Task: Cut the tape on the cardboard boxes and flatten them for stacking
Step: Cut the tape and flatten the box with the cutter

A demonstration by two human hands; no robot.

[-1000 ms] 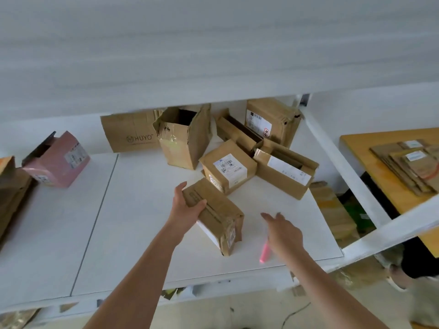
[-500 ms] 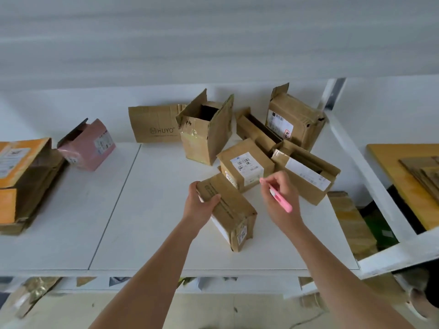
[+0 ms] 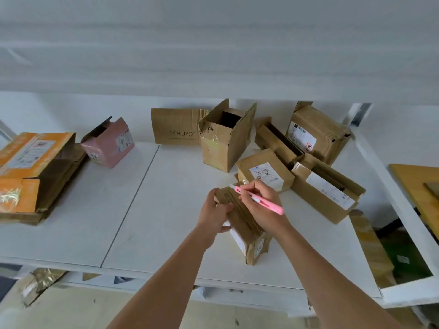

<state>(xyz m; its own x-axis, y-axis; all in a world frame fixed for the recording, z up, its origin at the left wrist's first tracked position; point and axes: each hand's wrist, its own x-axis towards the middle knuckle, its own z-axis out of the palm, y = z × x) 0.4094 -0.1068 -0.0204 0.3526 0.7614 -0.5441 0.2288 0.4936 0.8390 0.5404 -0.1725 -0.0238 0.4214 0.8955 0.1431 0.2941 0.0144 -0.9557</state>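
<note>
A small taped brown cardboard box [image 3: 247, 233] lies near the front of the white table [image 3: 152, 210]. My left hand [image 3: 215, 212] grips its left side, thumb on top. My right hand [image 3: 261, 205] holds a pink utility knife [image 3: 261, 200] like a pen, its tip at the far top edge of the box. Behind it stand several more brown boxes: a labelled closed box [image 3: 263, 170], an open tall box [image 3: 225, 138], a long open box [image 3: 327, 188] and a taped box [image 3: 316, 131].
A pink box [image 3: 109, 143] and an orange flattened box [image 3: 33, 172] lie at the left. A flat HUYO carton [image 3: 175, 127] leans on the back wall. A wooden table [image 3: 418, 186] stands at the right, with cardboard scraps on the floor below.
My right hand lifted the pink knife from the table's front and brought its tip to the far top edge of the box. My left hand kept its grip on the box.
</note>
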